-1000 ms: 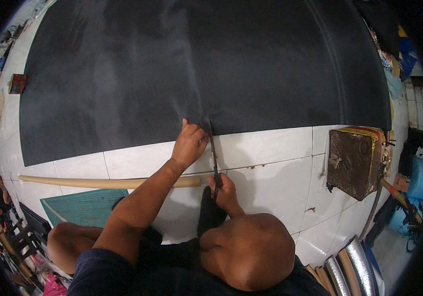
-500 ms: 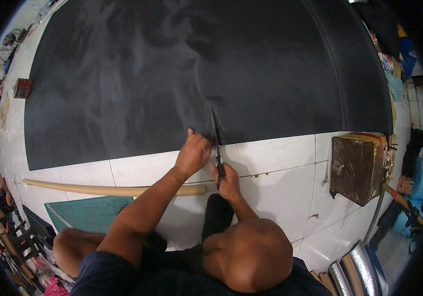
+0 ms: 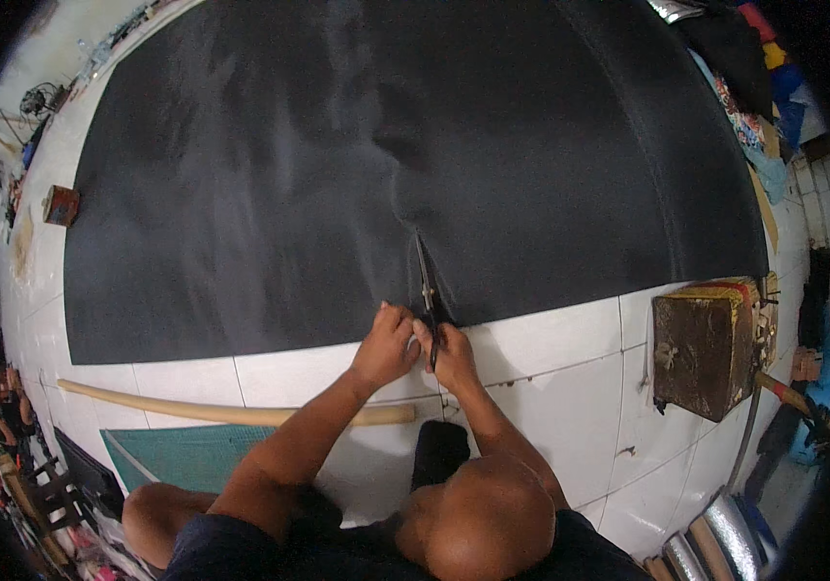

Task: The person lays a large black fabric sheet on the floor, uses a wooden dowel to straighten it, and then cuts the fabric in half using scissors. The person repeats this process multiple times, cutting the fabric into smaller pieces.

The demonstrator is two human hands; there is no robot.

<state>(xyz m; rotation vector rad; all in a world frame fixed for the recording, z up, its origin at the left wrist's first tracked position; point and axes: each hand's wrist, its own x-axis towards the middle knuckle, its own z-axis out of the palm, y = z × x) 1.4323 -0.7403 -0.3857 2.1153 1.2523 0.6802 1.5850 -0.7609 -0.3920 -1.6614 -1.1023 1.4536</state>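
Note:
A wide black sheet of fabric-like material (image 3: 241, 194) lies over the white tiled floor, rippled near its middle. My right hand (image 3: 453, 360) is closed round the handles of long scissors (image 3: 428, 290). Their blades point away from me, in a slit that runs in from the sheet's near edge. Close beside them on the left, my left hand (image 3: 386, 347) pinches that edge with bent fingers. The two hands nearly touch. The lower blade is partly hidden by the sheet.
A pale tan tube (image 3: 376, 415) and a green cutting mat (image 3: 183, 455) lie before my knees. A worn brown box-like block (image 3: 704, 349) stands at right, a small rusty block (image 3: 61, 205) on the sheet's left edge. Shiny rolls (image 3: 739, 528) are at lower right.
My right hand and the scissors have moved forward, farther into the sheet. My left hand has come nearer to the right one. The whole view has shifted slightly, so the floor things appear lower.

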